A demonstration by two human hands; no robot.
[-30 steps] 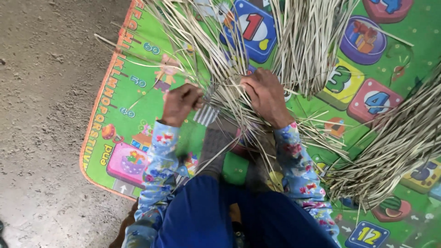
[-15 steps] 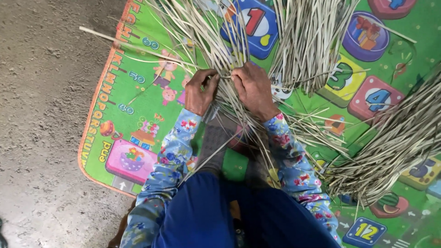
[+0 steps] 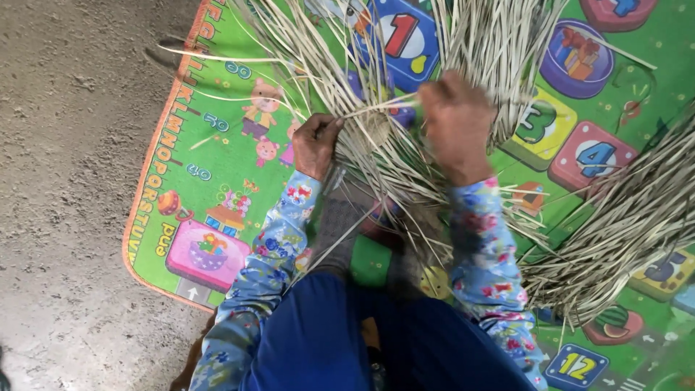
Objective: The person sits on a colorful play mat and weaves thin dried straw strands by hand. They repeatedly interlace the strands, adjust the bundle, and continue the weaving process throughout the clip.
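Observation:
A woven bunch of pale dried straw strips lies in front of me on a green children's play mat. My left hand pinches a few strips at the left side of the woven part. Blurred with motion, my right hand is closed around strands on the right side, pulled a little away from the left hand. One strip stretches taut between the two hands. Long loose strip ends fan out upward past both hands. Both arms wear flowered blue sleeves.
A thick bundle of loose straw strips lies at the right on the mat. More strips spread at the top. Bare grey concrete floor lies left of the mat's orange edge. My blue-clad lap fills the bottom.
Both hands came together over the weave, then my right hand moved right and up, drawing a strip taut. My left hand stayed clamped on the strips.

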